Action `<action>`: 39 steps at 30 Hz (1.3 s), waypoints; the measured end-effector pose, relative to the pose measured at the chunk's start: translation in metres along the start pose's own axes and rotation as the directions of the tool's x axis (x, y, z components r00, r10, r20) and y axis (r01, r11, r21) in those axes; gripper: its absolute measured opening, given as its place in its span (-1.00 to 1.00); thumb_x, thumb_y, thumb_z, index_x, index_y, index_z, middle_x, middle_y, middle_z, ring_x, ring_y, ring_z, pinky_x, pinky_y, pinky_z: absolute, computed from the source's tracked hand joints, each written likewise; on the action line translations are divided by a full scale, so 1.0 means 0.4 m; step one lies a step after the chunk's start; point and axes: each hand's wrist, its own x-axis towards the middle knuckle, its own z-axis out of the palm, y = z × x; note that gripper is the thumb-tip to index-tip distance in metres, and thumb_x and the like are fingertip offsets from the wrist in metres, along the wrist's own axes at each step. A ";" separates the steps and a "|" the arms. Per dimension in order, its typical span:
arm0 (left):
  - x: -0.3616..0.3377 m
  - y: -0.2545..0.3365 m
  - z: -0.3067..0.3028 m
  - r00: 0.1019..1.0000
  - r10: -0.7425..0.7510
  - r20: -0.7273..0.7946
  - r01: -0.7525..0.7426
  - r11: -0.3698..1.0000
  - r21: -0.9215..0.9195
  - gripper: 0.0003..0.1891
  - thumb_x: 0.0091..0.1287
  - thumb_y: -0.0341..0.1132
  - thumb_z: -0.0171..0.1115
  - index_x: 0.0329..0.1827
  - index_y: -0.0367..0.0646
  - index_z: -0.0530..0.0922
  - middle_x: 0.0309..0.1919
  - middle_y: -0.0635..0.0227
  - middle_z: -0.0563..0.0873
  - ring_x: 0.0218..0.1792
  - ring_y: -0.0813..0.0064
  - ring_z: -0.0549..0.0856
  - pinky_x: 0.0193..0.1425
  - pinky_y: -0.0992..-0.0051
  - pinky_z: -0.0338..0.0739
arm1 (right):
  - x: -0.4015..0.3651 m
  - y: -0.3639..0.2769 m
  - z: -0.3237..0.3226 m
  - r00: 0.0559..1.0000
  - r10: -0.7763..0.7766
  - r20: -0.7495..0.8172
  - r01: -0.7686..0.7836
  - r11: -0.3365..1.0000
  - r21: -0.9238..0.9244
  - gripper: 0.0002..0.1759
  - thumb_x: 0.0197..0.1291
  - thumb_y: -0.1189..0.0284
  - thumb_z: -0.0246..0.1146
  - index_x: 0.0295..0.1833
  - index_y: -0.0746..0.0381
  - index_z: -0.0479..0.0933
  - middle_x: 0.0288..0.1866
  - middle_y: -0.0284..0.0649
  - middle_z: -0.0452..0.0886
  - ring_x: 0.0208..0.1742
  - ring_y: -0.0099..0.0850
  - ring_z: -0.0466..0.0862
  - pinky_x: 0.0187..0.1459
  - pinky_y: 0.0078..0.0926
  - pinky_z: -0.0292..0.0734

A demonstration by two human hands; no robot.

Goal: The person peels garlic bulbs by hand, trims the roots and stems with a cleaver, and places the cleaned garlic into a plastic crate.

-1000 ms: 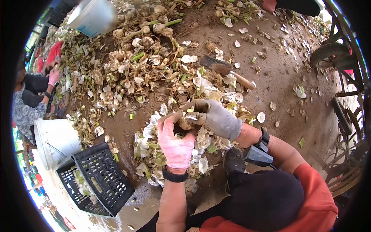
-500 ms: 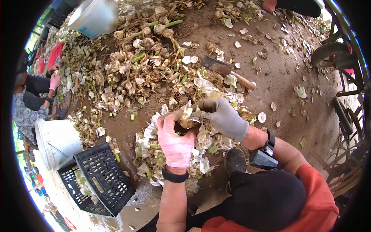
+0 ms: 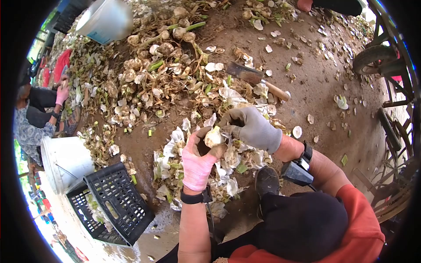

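A whitish garlic bulb (image 3: 214,137) sits in my left hand (image 3: 200,158), which wears a pink glove with dark, soiled fingertips curled around it. My right hand (image 3: 256,131), in a grey glove, is at the bulb's right side with its fingers bent and pinched together; what they pinch is too small to make out. Below both hands lies a heap of white and papery peelings (image 3: 230,164). A cleaver with a wooden handle (image 3: 275,90) rests on the ground beyond my right hand.
A large pile of unpeeled bulbs and stalks (image 3: 144,83) spreads ahead. At left are a black crate (image 3: 116,201), a white bucket (image 3: 68,160) and a co-worker (image 3: 35,118). Another bucket (image 3: 105,22) stands at upper left. A wheeled cart (image 3: 375,59) is at right. My shoe (image 3: 267,180) is near the peelings.
The bulb has turned and shows more of its white surface. My left wrist has rotated slightly, and my right hand has shifted a little up off the bulb.
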 end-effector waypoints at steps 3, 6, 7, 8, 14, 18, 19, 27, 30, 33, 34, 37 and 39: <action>0.000 0.005 0.005 0.996 -0.085 0.029 0.089 0.982 -0.168 -0.35 0.08 -0.38 0.48 0.25 -0.37 0.44 0.01 0.25 0.64 0.02 0.43 0.66 0.10 0.44 0.59 | 0.007 -0.005 -0.017 0.971 -0.230 -0.061 0.200 0.927 -0.318 -0.90 0.15 0.61 0.23 -0.23 0.34 0.64 -0.44 -0.18 0.67 -0.39 -0.50 0.64 -0.33 -0.48 0.52; 0.001 0.017 -0.004 0.998 0.045 0.038 -0.032 0.957 -0.287 -0.34 0.13 -0.38 0.46 0.30 -0.35 0.40 0.03 0.23 0.63 0.05 0.40 0.64 0.18 0.42 0.55 | 0.020 0.026 -0.030 0.928 -0.337 -0.159 0.241 0.867 -0.436 -0.80 0.13 0.67 0.15 -0.17 0.34 0.64 -0.34 -0.14 0.65 -0.28 -0.45 0.68 -0.24 -0.49 0.56; 0.002 0.017 -0.006 0.998 0.046 0.037 -0.033 0.957 -0.287 -0.34 0.13 -0.38 0.46 0.30 -0.35 0.40 0.03 0.23 0.63 0.05 0.40 0.64 0.18 0.42 0.55 | 0.019 0.023 -0.026 0.928 -0.339 -0.157 0.243 0.867 -0.436 -0.80 0.13 0.67 0.15 -0.17 0.34 0.64 -0.34 -0.14 0.65 -0.28 -0.45 0.68 -0.24 -0.49 0.56; 0.005 0.014 -0.005 0.998 0.065 0.004 -0.063 0.976 -0.207 -0.36 0.13 -0.38 0.46 0.29 -0.33 0.41 0.03 0.24 0.64 0.05 0.40 0.64 0.16 0.42 0.56 | 0.014 0.019 -0.024 0.950 -0.296 -0.098 0.262 0.928 -0.263 -0.80 0.15 0.66 0.16 -0.15 0.34 0.65 -0.31 -0.15 0.67 -0.28 -0.45 0.68 -0.22 -0.50 0.56; 0.002 0.018 0.025 0.976 0.151 -0.159 -0.141 0.987 0.073 -0.47 -0.03 -0.55 0.51 0.05 -0.28 0.51 -0.11 0.35 0.65 -0.11 0.55 0.63 0.08 0.48 0.56 | -0.018 -0.057 0.005 0.982 -0.190 -0.009 0.184 0.961 -0.208 -0.83 0.19 0.55 0.27 -0.13 0.35 0.67 -0.34 -0.14 0.74 -0.28 -0.48 0.72 -0.17 -0.51 0.59; -0.001 -0.013 0.035 0.936 0.269 -0.228 -0.214 0.947 0.238 -0.50 -0.08 -0.56 0.49 0.00 -0.26 0.54 -0.13 0.33 0.64 -0.09 0.50 0.63 0.11 0.48 0.52 | -0.017 -0.048 0.011 0.982 -0.187 -0.008 0.177 0.945 -0.275 -0.85 0.16 0.55 0.26 -0.18 0.36 0.66 -0.35 -0.11 0.74 -0.28 -0.46 0.73 -0.20 -0.49 0.60; -0.001 -0.020 0.037 0.905 0.359 -0.228 -0.246 0.880 0.407 -0.51 -0.10 -0.58 0.47 -0.03 -0.25 0.55 -0.14 0.33 0.63 -0.08 0.46 0.62 0.12 0.47 0.50 | -0.019 -0.047 0.016 0.989 -0.145 -0.033 0.132 0.959 -0.250 -0.87 0.12 0.59 0.28 -0.20 0.36 0.65 -0.35 -0.11 0.71 -0.30 -0.43 0.71 -0.21 -0.48 0.58; -0.004 -0.026 0.043 0.903 0.363 -0.229 -0.236 0.866 0.441 -0.54 -0.09 -0.60 0.42 -0.04 -0.24 0.57 -0.14 0.32 0.63 -0.04 0.41 0.62 0.15 0.44 0.49 | -0.028 -0.026 0.034 0.960 -0.247 -0.130 0.181 0.905 -0.384 -0.85 0.01 0.61 0.26 -0.24 0.36 0.56 -0.34 -0.09 0.63 -0.28 -0.26 0.65 -0.20 -0.38 0.53; -0.012 0.016 0.034 0.996 0.019 -0.082 -0.025 0.997 -0.070 -0.50 0.12 -0.50 0.37 0.17 -0.31 0.49 -0.04 0.27 0.65 0.03 0.46 0.61 0.18 0.44 0.50 | -0.020 -0.012 0.028 0.953 -0.276 -0.123 0.201 0.883 -0.425 -0.86 0.02 0.61 0.25 -0.24 0.37 0.56 -0.33 -0.07 0.63 -0.25 -0.22 0.66 -0.18 -0.35 0.53; -0.013 -0.006 0.026 0.998 -0.062 0.018 0.064 0.926 -0.373 -0.42 0.17 -0.35 0.30 0.27 -0.35 0.41 0.01 0.18 0.63 0.01 0.35 0.65 0.18 0.34 0.55 | -0.002 0.002 0.018 0.944 -0.294 -0.148 0.209 0.882 -0.423 -0.86 0.03 0.55 0.26 -0.24 0.32 0.58 -0.31 -0.01 0.64 -0.27 -0.11 0.69 -0.21 -0.27 0.56; -0.010 -0.008 0.033 0.993 -0.117 0.028 0.117 0.878 -0.464 -0.38 0.20 -0.34 0.21 0.35 -0.35 0.33 0.08 0.14 0.61 0.05 0.25 0.65 0.19 0.27 0.56 | 0.008 0.006 0.012 0.949 -0.274 -0.157 0.177 0.873 -0.454 -0.86 0.03 0.56 0.24 -0.24 0.31 0.58 -0.32 -0.03 0.64 -0.28 -0.11 0.69 -0.22 -0.28 0.56; -0.018 -0.003 0.020 0.995 -0.047 0.093 0.094 0.789 -0.607 -0.39 0.22 -0.35 0.16 0.36 -0.35 0.33 0.10 0.16 0.61 0.10 0.21 0.63 0.23 0.25 0.53 | 0.026 0.028 -0.020 0.943 -0.268 -0.197 0.132 0.845 -0.518 -0.82 0.05 0.59 0.20 -0.20 0.30 0.62 -0.31 -0.07 0.65 -0.28 -0.17 0.68 -0.25 -0.32 0.55; -0.010 0.002 0.011 0.996 -0.053 0.074 0.086 0.802 -0.591 -0.38 0.20 -0.31 0.18 0.36 -0.32 0.34 0.12 0.18 0.61 0.11 0.22 0.62 0.24 0.25 0.52 | 0.015 0.016 -0.039 0.983 -0.179 -0.040 0.165 0.957 -0.237 -0.74 0.06 0.61 0.17 -0.11 0.29 0.65 -0.21 -0.08 0.68 -0.15 -0.25 0.69 -0.13 -0.35 0.58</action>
